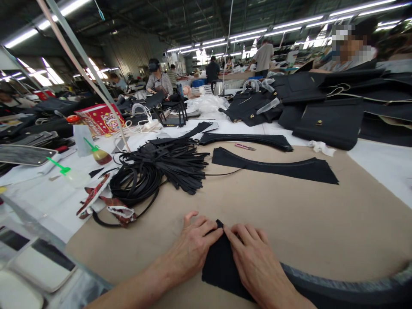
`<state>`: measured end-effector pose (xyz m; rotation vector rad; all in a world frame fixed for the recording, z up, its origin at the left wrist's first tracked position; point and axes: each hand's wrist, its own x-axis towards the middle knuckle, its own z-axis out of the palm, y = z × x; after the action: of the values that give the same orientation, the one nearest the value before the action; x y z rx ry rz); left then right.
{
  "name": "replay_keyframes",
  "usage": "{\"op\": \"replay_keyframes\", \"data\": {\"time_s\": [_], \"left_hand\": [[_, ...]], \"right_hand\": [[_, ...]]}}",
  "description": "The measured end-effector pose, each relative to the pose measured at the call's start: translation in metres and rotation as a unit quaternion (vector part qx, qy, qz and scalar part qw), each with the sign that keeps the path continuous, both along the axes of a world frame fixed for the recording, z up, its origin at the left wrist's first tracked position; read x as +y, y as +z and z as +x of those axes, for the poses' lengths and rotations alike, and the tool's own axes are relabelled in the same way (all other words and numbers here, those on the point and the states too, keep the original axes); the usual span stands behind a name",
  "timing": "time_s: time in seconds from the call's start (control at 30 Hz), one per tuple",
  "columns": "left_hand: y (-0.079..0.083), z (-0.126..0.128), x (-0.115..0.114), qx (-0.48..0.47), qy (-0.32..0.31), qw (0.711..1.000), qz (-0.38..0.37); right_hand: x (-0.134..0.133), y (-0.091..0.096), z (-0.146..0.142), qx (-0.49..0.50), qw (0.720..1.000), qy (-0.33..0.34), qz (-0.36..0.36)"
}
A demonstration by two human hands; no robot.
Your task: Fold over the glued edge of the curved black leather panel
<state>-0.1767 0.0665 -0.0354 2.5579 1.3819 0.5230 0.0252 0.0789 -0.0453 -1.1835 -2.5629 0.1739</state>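
A long curved black piece of leather-like material (222, 268) lies on the tan mat in front of me, its far end narrowing to a small tip. My left hand (196, 242) grips the left side of that end, thumb and index finger pressed close to the tip. From the right, my right hand (254, 253) bears on the same piece with its index finger at the tip and the other fingers curled. The palm and wrist hide part of the piece, which runs on to the lower right corner. A similar black curved piece (273, 166) lies flat farther up the mat.
Beyond lie stacked black curved pieces (246, 139), red-handled thread snips (245, 146), a bundle of black strips (174, 161) and a coiled black strap (135, 182). Green-nozzled bottles (101, 156) stand at left. Black bags (328, 122) pile up at right. Several people work behind.
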Motion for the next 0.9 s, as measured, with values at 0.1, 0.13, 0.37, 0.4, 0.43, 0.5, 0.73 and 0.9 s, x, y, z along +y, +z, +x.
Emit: {"op": "replay_keyframes", "data": {"time_s": [0.1, 0.13, 0.37, 0.4, 0.43, 0.5, 0.73, 0.9], "left_hand": [[0.001, 0.0, -0.001, 0.009, 0.005, 1.0, -0.01], [0.002, -0.001, -0.002, 0.013, 0.007, 1.0, -0.016], [0.005, 0.001, -0.008, 0.031, 0.028, 0.998, -0.043], [0.005, 0.001, -0.008, 0.033, 0.029, 0.998, -0.041], [0.005, 0.001, -0.008, 0.037, 0.03, 0.998, -0.038], [0.004, 0.001, -0.009, 0.041, 0.03, 0.998, -0.031], [0.0, -0.001, -0.016, 0.016, 0.037, 0.999, -0.008], [-0.002, -0.002, -0.019, -0.006, 0.048, 0.999, 0.001]], "right_hand": [[0.001, 0.0, 0.001, -0.006, 1.0, 0.005, 0.007], [0.002, 0.0, 0.001, -0.006, 1.0, 0.004, 0.005], [0.008, 0.005, -0.002, -0.031, 1.0, 0.003, 0.001], [0.008, 0.006, -0.002, -0.037, 0.999, 0.004, 0.003], [0.008, 0.006, -0.002, -0.042, 0.999, 0.006, 0.005], [0.008, 0.007, -0.003, -0.049, 0.999, 0.01, 0.01], [0.006, 0.007, -0.006, -0.057, 0.998, 0.023, 0.005], [0.009, 0.006, -0.008, -0.064, 0.997, 0.03, 0.007]]}}
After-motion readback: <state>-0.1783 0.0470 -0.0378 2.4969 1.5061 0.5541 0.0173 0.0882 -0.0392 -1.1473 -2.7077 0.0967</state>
